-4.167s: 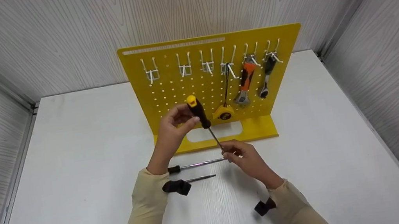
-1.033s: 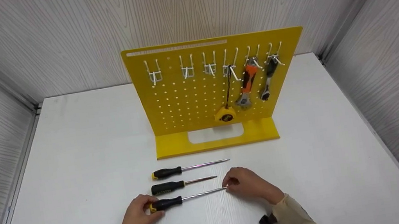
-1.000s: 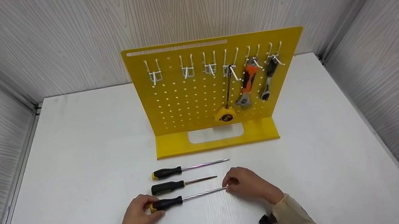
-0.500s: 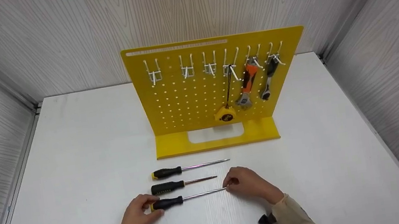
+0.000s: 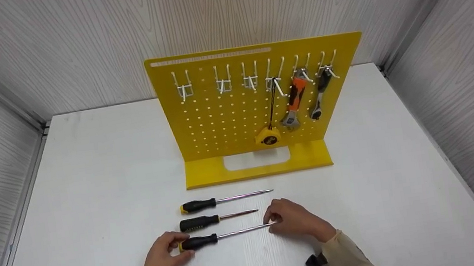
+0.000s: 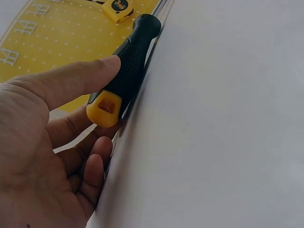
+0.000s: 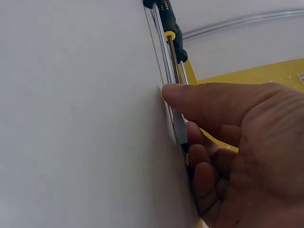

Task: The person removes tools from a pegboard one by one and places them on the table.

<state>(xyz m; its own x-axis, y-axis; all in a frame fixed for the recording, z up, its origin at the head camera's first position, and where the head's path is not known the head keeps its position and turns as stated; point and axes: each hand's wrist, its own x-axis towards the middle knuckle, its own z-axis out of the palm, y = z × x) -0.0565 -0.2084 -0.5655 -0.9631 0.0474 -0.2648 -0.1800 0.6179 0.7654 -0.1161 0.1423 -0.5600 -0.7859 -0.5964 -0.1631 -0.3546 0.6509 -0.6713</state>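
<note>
The nearest of three screwdrivers (image 5: 200, 241) lies level at the front of the row, its black handle with a yellow end to the left. My left hand (image 5: 160, 260) holds the handle end between thumb and fingers; in the left wrist view the thumb (image 6: 102, 71) lies along the black grip. My right hand (image 5: 294, 219) pinches the shaft near the tip; in the right wrist view the flat blade (image 7: 179, 129) shows between thumb and curled fingers. Behind lie a shorter screwdriver (image 5: 199, 222) and a long screwdriver (image 5: 198, 205), roughly parallel.
A yellow pegboard (image 5: 218, 131) stands behind the screwdrivers on the white table (image 5: 99, 186). From its white hooks hang a tape measure (image 5: 268, 136), an orange-handled adjustable wrench (image 5: 297, 96) and a ratchet wrench (image 5: 319, 95). Three hooks (image 5: 224, 86) on the left carry nothing.
The screwdriver held up slantwise before the pegboard earlier now lies in front of the other two, both hands still on it. Over the last half second the right fingers shift slightly at the tip.
</note>
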